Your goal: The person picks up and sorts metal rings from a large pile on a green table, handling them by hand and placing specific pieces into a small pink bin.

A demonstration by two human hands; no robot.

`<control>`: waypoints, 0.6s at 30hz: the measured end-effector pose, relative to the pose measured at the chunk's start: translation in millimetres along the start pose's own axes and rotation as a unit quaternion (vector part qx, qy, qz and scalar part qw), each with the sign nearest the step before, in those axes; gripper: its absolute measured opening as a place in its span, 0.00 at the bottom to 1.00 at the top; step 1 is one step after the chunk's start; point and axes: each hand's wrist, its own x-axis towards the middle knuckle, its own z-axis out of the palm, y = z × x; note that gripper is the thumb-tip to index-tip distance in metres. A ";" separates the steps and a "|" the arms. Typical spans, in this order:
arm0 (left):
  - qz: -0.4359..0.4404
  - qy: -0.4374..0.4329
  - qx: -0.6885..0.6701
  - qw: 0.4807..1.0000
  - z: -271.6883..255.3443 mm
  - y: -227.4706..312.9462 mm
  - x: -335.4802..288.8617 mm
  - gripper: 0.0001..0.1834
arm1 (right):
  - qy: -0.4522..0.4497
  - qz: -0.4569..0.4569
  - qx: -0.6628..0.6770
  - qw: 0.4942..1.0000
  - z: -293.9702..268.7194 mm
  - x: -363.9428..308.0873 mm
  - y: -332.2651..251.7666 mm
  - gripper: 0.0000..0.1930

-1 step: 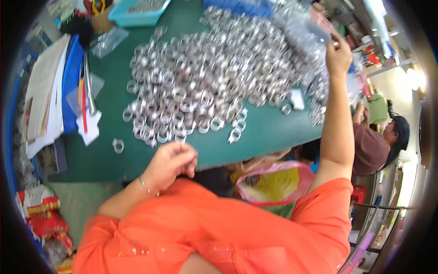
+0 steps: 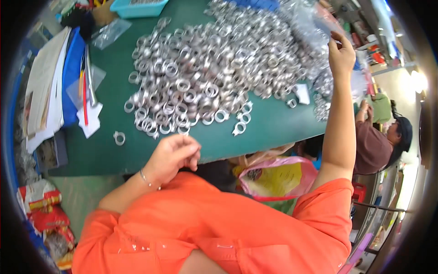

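My left hand [image 2: 175, 156] is closed at the near table edge, fingers curled in below the heap. Whatever may be inside it is hidden. A large heap of shiny metal rings [image 2: 200, 68] with small side tabs spreads over the green table [image 2: 269, 122]. My right arm stretches to the far right, where my right hand [image 2: 342, 55] has thumb and fingers bent together beside a pile of clear plastic bags [image 2: 303, 27]. What is between those fingertips is too small to make out. A single ring [image 2: 119, 138] lies apart on the left, and a white paper piece [image 2: 302, 93] lies right of the heap.
Papers and a blue folder [image 2: 73, 77] stand on the left. A turquoise tray [image 2: 139, 9] and a blue tray [image 2: 258, 4] sit at the back. Below the table edge hangs an open pink-rimmed bag [image 2: 278, 178]. Another person [image 2: 374, 148] sits at the right.
The view has shifted slightly, so the heap and table appear higher. My right hand sits a little lower and farther right in the picture; my left hand stays curled near the table edge.
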 end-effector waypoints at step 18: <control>0.133 -0.031 0.206 0.969 24.7 -16.8 21.2 0.11 | -0.226 -0.029 0.389 0.892 -28.7 -252.0 -162.8 0.11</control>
